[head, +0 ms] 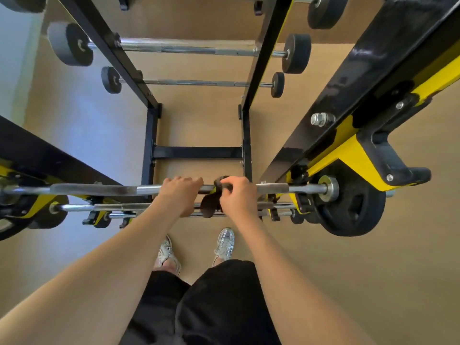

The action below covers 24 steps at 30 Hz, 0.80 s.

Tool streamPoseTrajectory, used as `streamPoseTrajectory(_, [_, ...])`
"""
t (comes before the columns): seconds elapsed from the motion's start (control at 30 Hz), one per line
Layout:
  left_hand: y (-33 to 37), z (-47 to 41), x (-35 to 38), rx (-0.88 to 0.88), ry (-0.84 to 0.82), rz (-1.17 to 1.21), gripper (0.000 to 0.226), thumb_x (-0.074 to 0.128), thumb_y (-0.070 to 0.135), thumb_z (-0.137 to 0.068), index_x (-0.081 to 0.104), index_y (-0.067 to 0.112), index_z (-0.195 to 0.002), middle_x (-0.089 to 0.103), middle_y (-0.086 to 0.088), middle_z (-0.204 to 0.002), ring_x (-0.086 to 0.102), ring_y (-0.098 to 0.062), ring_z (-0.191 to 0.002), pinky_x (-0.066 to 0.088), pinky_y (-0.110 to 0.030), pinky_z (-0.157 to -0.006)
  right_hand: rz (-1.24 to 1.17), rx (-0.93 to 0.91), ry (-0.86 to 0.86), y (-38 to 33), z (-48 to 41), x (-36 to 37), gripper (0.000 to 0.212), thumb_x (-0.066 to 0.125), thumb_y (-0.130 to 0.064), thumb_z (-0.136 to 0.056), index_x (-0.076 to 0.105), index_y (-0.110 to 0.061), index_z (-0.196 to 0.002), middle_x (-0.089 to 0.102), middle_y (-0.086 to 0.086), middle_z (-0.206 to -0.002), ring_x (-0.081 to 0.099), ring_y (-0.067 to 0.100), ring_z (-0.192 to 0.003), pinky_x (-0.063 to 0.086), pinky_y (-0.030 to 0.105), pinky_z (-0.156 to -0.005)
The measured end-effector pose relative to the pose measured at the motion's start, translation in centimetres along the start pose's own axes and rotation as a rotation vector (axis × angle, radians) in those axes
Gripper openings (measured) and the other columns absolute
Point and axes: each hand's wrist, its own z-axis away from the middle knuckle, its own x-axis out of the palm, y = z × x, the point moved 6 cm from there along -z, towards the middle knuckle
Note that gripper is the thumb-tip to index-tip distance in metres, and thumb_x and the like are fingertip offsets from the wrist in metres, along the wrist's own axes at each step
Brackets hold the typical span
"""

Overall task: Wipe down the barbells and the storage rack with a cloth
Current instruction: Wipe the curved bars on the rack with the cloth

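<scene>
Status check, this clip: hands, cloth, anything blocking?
Left hand grips top barbell. Right hand holds dark cloth against it. Nothing in the way.

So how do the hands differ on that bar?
The left hand grips the bar bare; the right hand pinches a dark cloth on it. The left hand's fingers wrap over; the right hand's bunch on the cloth. Both are on the same bar.
</scene>
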Motion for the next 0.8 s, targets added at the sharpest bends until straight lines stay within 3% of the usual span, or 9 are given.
streamPoseTrajectory(0.13, [-0.4,-1.0,0.0,-0.052,0.009,-0.010,0.025,0.068,0.023,-0.093,0.059,0.023,-0.116,0.066,0.001,-0.100,0.064,-0.022,-0.091,0.054,-0.039,-0.089,0.003,-0.134,-0.138,-1.2,-1.2,2.4,0.031,0.063,-0.004,-0.094,0.078,-0.017,-0.118,0.076,0.006,-0.107,0.067,0.026,-0.101,0.054,0.035,-0.095])
streamPoseTrajectory(0.2, [-0.3,-1.4,-0.4,-0.108,0.018,0.005,0.018,0.068,0.029,-0.093,0.062,0.021,-0.109,0.063,0.000,-0.091,0.064,-0.021,-0.080,0.058,-0.038,-0.080,0.213,-0.214,-0.176,0.6,-1.3,1.1,0.032,0.066,-0.010,-0.096,0.073,-0.022,-0.125,0.065,0.005,-0.103,0.062,0.026,-0.099,0.053,0.038,-0.092])
streamPoseTrajectory(0.27, [-0.1,-1.6,-0.7,-0.134,0.037,0.007,0.019,0.066,0.038,-0.093,0.057,0.022,-0.098,0.060,0.000,-0.084,0.061,-0.019,-0.074,0.058,-0.036,-0.073,0.512,-0.320,-0.079,1.7,-1.2,-0.8,0.026,0.067,-0.015,-0.096,0.072,-0.023,-0.120,0.068,0.005,-0.100,0.055,0.026,-0.103,0.047,0.041,-0.089])
streamPoseTrajectory(0.37, [-0.1,-1.9,-1.2,-0.141,0.082,-0.001,0.020,0.063,0.039,-0.091,0.053,0.022,-0.089,0.053,0.002,-0.074,0.057,-0.018,-0.064,0.056,-0.034,-0.066,0.648,-0.484,-0.070,0.9,-0.8,0.6,0.021,0.058,-0.020,-0.100,0.066,-0.014,-0.118,0.074,0.010,-0.112,0.053,0.033,-0.123,0.041,0.048,-0.104])
streamPoseTrajectory(0.43, [-0.2,-2.0,-1.2,-0.129,0.069,-0.012,0.018,0.063,0.036,-0.090,0.054,0.022,-0.085,0.052,0.003,-0.071,0.053,-0.017,-0.059,0.052,-0.033,-0.062,0.710,-0.571,-0.163,1.2,-0.3,3.7,0.040,0.046,-0.025,-0.105,0.051,-0.002,-0.138,0.063,0.018,-0.127,0.049,0.039,-0.128,0.038,0.053,-0.112])
streamPoseTrajectory(0.5, [-0.2,-2.1,-1.3,-0.106,0.059,-0.025,0.019,0.063,0.038,-0.088,0.054,0.022,-0.081,0.050,0.003,-0.069,0.052,-0.018,-0.059,0.049,-0.032,-0.061,0.867,-0.641,-0.201,2.0,0.0,5.5,0.052,0.031,-0.019,-0.104,0.033,0.006,-0.150,0.053,0.023,-0.126,0.052,0.042,-0.117,0.044,0.054,-0.104])
streamPoseTrajectory(0.6, [-0.2,-2.2,-1.5,-0.082,0.063,-0.033,0.023,0.061,0.042,-0.088,0.054,0.023,-0.079,0.046,0.004,-0.066,0.054,-0.021,-0.061,0.046,-0.032,-0.060,0.925,-0.633,-0.148,1.2,-1.6,5.8,0.036,0.027,-0.010,-0.101,0.051,-0.002,-0.127,0.061,0.016,-0.099,0.063,0.033,-0.084,0.050,0.044,-0.072])
streamPoseTrajectory(0.7, [-0.2,-2.0,-1.1,-0.085,0.075,-0.051,0.022,0.059,0.037,-0.091,0.050,0.022,-0.077,0.049,0.003,-0.067,0.050,-0.018,-0.056,0.047,-0.031,-0.059,0.863,-0.556,-0.437,0.3,-4.9,6.4,0.016,0.054,-0.011,-0.094,0.057,-0.012,-0.109,0.068,0.009,-0.093,0.069,0.032,-0.081,0.043,0.037,-0.064])
streamPoseTrajectory(0.8, [-0.1,-1.9,-0.8,-0.083,0.097,-0.068,0.021,0.059,0.036,-0.094,0.053,0.022,-0.080,0.051,0.003,-0.067,0.054,-0.018,-0.057,0.055,-0.032,-0.064,0.690,-0.353,-0.823,0.1,-6.6,6.3,0.011,0.068,-0.022,-0.081,0.065,-0.015,-0.089,0.069,0.005,-0.083,0.068,0.027,-0.071,0.051,0.034,-0.057])
